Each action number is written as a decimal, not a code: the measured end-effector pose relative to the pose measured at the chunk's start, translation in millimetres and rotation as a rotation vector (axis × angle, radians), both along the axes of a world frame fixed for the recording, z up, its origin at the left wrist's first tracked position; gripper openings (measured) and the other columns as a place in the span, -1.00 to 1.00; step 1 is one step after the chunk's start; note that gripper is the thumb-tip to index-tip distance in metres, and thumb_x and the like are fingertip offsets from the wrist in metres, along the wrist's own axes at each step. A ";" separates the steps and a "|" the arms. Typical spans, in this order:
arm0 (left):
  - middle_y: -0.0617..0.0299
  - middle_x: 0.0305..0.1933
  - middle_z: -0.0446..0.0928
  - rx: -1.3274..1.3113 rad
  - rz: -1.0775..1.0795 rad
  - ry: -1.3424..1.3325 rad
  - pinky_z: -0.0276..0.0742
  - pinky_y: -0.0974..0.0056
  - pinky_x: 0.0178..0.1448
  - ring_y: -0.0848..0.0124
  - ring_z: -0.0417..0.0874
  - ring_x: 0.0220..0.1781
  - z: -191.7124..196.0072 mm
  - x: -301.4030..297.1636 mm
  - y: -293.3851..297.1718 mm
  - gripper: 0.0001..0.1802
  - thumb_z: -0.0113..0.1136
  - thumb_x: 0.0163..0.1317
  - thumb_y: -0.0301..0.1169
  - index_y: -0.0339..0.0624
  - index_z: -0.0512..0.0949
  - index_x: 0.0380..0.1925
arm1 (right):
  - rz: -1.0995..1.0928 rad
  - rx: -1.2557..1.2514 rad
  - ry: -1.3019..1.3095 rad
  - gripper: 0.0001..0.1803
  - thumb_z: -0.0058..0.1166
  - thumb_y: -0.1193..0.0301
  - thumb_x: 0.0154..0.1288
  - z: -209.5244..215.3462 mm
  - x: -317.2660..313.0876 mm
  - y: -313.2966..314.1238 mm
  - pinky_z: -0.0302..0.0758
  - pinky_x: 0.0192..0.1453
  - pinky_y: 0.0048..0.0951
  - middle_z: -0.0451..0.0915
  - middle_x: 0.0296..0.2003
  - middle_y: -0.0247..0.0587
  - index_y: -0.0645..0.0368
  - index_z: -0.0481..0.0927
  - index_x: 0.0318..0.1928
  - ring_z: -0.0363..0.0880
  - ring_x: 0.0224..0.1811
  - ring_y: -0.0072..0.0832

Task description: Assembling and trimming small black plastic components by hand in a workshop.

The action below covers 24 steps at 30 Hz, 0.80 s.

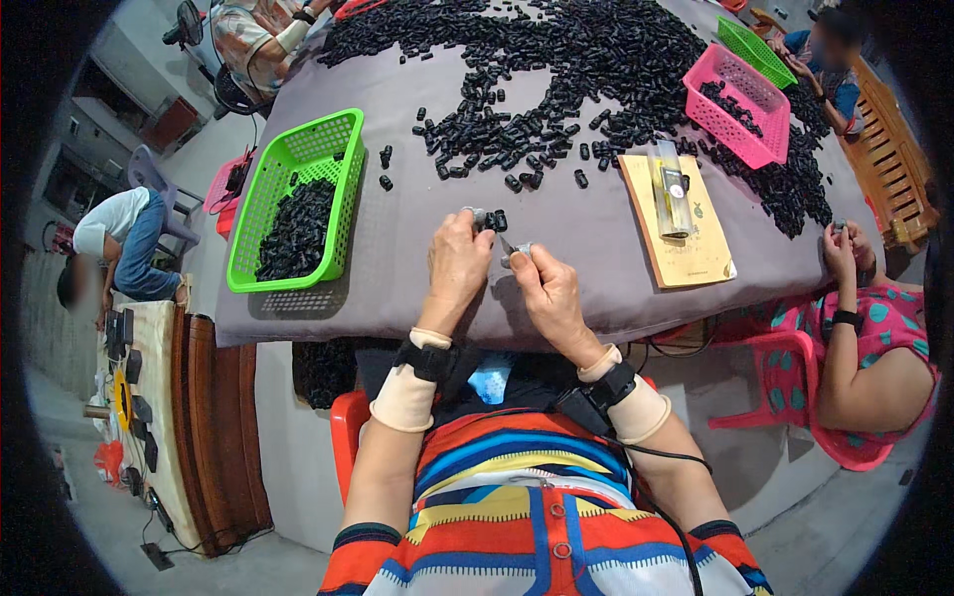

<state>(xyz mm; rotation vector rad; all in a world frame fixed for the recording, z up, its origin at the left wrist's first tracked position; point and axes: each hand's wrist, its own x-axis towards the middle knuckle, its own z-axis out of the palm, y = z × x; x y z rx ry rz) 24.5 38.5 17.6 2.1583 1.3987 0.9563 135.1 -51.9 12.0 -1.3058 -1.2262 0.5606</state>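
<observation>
My left hand [460, 260] is closed near the table's front edge, its fingers pinching a small black plastic part [496, 221]. My right hand [553, 302] is closed too, thumb over forefinger, on a thin pointed metal tool [505, 241]. The tool's tip reaches toward the black part; whether they touch is too small to tell. Greyish wraps cover some fingertips. Left of my hands stands a green plastic basket [353, 189] with a heap of black parts [298, 230] in it. Several loose parts [386, 183] lie between the basket and my hands.
A large spread of black parts [586, 60] covers the far side of the grey-clothed table [397, 288]. To the right are a yellow book [696, 263] with a clear case [672, 204] on it, and a pink basket [770, 149]. Other people sit around the table.
</observation>
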 end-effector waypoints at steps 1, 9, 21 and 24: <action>-0.01 -0.44 0.47 0.035 0.009 0.053 0.42 0.12 -0.29 0.09 0.53 -0.36 -0.7 3.8 -1.4 -0.83 0.15 0.01 -0.42 -0.32 0.47 -0.45 | 0.000 0.004 -0.011 -0.64 -0.02 0.30 0.28 -1.6 1.2 0.3 0.18 -0.60 -0.36 0.26 -0.73 -0.09 0.27 0.28 -0.56 0.15 -0.70 -0.46; -0.03 -0.47 0.43 0.051 -0.091 0.062 0.39 0.07 -0.29 0.03 0.50 -0.37 -2.8 -7.0 -4.7 -0.84 0.17 -0.07 -0.46 -0.32 0.44 -0.50 | 0.020 -0.001 -0.002 -0.64 -0.01 0.31 0.27 1.0 3.1 1.9 0.19 -0.60 -0.33 0.29 -0.71 -0.03 0.28 0.26 -0.56 0.16 -0.71 -0.36; 0.14 -0.39 0.51 -0.157 -0.094 -0.208 0.49 0.28 -0.38 0.33 0.57 -0.45 -6.0 -22.0 -17.2 -0.79 0.13 0.05 -0.54 -0.30 0.49 -0.26 | 0.029 -0.020 -0.036 -0.64 0.00 0.32 0.27 1.3 2.1 0.2 0.20 -0.60 -0.32 0.31 -0.70 0.00 0.28 0.27 -0.56 0.23 -0.71 -0.31; 0.16 -0.38 0.51 -0.921 -0.205 -0.985 0.54 0.32 -0.34 0.40 0.56 -0.43 0.9 -34.6 -21.3 -0.75 0.08 0.14 -0.56 -0.31 0.47 -0.13 | 0.043 -0.035 -0.027 -0.66 0.00 0.33 0.26 0.9 2.1 0.9 0.22 -0.59 -0.31 0.33 -0.69 0.01 0.28 0.29 -0.55 0.28 -0.70 -0.28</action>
